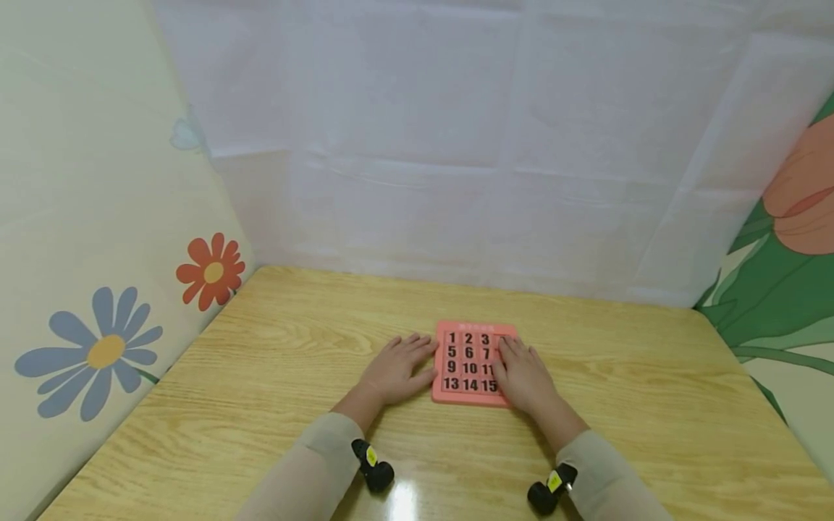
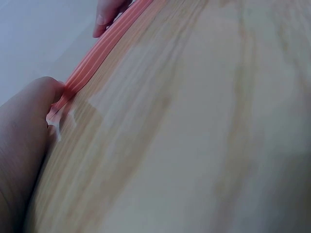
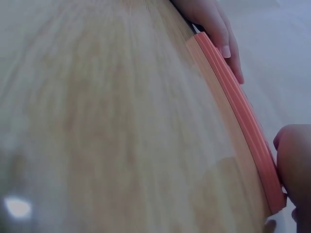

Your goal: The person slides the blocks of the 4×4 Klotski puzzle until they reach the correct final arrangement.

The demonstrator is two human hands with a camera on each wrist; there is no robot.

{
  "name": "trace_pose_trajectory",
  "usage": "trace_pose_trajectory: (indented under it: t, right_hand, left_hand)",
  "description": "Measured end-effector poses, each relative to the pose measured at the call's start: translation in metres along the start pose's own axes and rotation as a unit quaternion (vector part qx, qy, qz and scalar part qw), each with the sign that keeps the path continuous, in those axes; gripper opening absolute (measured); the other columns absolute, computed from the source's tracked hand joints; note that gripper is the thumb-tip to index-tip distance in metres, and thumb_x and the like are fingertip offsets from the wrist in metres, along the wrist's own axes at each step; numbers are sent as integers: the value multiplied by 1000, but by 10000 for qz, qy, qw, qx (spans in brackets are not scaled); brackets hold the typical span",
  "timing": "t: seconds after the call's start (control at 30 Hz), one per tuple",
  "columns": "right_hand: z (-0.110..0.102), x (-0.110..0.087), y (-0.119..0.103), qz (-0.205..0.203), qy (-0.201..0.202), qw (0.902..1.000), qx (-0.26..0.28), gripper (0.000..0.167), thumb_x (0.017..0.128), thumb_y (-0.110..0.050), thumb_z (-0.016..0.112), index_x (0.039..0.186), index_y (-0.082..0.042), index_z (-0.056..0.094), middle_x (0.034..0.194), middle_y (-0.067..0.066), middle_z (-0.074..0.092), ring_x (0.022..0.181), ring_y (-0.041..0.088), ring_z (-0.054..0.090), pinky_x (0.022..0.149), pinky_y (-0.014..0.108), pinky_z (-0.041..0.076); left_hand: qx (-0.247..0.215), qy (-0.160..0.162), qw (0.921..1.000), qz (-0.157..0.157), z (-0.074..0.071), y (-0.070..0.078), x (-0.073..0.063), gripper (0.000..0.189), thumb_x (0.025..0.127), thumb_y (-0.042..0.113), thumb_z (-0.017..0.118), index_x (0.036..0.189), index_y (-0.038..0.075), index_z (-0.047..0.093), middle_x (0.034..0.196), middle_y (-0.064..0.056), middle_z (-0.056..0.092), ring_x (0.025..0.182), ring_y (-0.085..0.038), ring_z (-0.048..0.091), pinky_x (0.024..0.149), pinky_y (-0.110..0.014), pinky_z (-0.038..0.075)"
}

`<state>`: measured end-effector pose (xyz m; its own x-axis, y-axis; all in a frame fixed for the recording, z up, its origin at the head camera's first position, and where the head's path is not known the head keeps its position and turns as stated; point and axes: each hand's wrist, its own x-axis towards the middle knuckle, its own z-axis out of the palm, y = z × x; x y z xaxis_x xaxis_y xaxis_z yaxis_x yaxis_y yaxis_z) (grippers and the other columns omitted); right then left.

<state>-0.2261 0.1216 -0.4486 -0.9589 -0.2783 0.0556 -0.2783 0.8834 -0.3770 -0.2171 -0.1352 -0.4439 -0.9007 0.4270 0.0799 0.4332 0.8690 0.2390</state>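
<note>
A pink number slide puzzle (image 1: pixel 468 399) lies flat on the wooden table, its black-numbered tiles facing up. Rows starting 1, 5, 9 and 13 show, while much of the rightmost column is hidden under my right hand (image 1: pixel 529 378). That hand rests over the puzzle's right side with its fingers extended forward. Along the left edge lies my left hand (image 1: pixel 396 372), palm down, fingers stretched out and thumb pointing at the frame. In the left wrist view the left thumb (image 2: pixel 46 92) meets the puzzle's pink side. The right wrist view has the right thumb (image 3: pixel 297 155) beside the near corner.
The light wooden table (image 1: pixel 313 325) extends around the puzzle on all sides. A white sheet (image 1: pixel 404 145) hangs behind its back edge. Flower-printed panels stand at the left (image 1: pixel 104 217) and right (image 1: pixel 795 289). Both wrists wear small black cameras over the sleeves.
</note>
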Motion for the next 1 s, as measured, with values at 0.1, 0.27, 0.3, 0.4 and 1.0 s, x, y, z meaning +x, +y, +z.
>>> trace_pose_trajectory:
  t: [0.1, 0.27, 0.3, 0.4, 1.0]
  right_hand:
    - [1, 1, 1, 22, 7, 10000, 1, 57, 104, -33, 34, 149, 2, 37, 157, 19, 35, 149, 37, 26, 123, 54, 18]
    - [1, 2, 1, 66, -3, 10000, 42, 57, 105, -34, 33, 149, 2, 37, 157, 19, 34, 149, 36, 25, 124, 53, 17]
    - [1, 2, 1, 81, -11, 10000, 54, 57, 105, -34, 33, 149, 1, 37, 157, 18, 34, 149, 36, 25, 124, 53, 17]
    - [0, 3, 1, 102, -14, 9999, 83, 57, 105, -34, 33, 149, 1, 37, 157, 18, 34, 149, 36, 25, 124, 53, 17]
    - [3, -21, 4, -124, 201, 9986, 481, 55, 105, -32, 38, 148, 2, 39, 157, 19, 34, 148, 35, 29, 123, 49, 22]
  left_hand:
    - [3, -13, 10000, -9, 0, 1, 0, 63, 99, 50, 44, 151, 17, 40, 157, -5, 39, 148, -28, 31, 124, -49, 20]
    - [-8, -28, 10000, -7, 1, 1, -1, 63, 99, 51, 43, 152, 17, 38, 157, -5, 38, 149, -27, 30, 124, -49, 18]
    - [-15, -21, 10000, -3, 1, 1, -1, 63, 99, 51, 43, 152, 17, 39, 157, -5, 38, 148, -27, 30, 124, -49, 18]
    - [-23, -18, 10000, -7, 2, 1, -1, 63, 99, 51, 43, 152, 17, 38, 157, -5, 38, 148, -27, 31, 124, -49, 19]
    - [6, -13, 10000, -56, 3, 0, -1, 63, 99, 51, 43, 152, 17, 38, 157, -5, 38, 148, -27, 31, 124, -49, 19]
